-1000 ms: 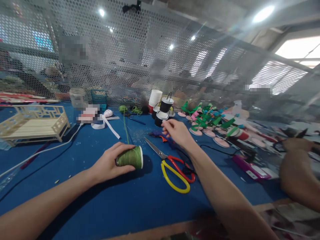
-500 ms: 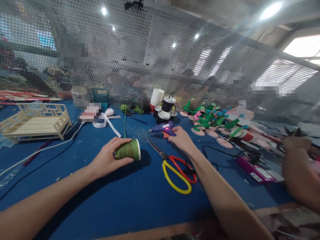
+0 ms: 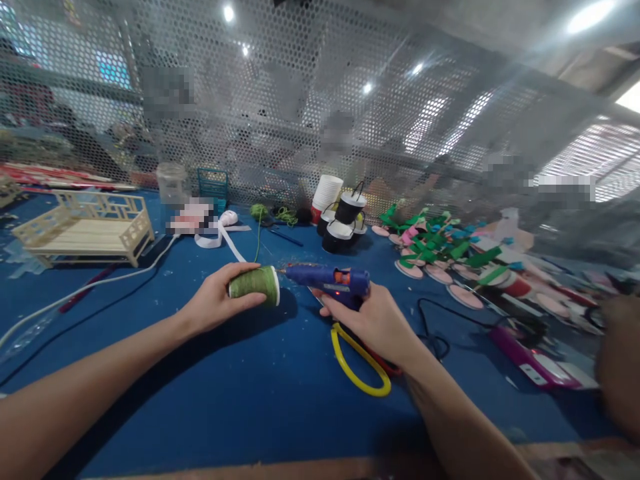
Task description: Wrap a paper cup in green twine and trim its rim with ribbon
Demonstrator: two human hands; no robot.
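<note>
My left hand [image 3: 217,298] is closed around a paper cup [image 3: 255,286] wrapped in green yarn, lying on its side with its white rim to the right. From the cup a strand runs back to a green yarn ball [image 3: 259,213]. In my right hand [image 3: 377,320] is a blue hot glue gun [image 3: 327,277], a small red light glowing on it. Its nozzle points left, at the cup's rim end; whether it touches cannot be made out. Under my right hand lie scissors with yellow and red handles [image 3: 361,367], partly hidden.
Black-wrapped cups [image 3: 339,235] and a stack of white cups [image 3: 328,192] stand at the back. Green and pink craft pieces [image 3: 435,250] lie right, beyond a purple power strip [image 3: 533,357]. A wooden toy bed [image 3: 90,233] stands left. Another person's arm [image 3: 620,353] shows at the right edge.
My right hand has lifted the glue gun and brought it nearer, its nozzle now at the cup's rim. The left hand still holds the cup. The view has shifted slightly right.
</note>
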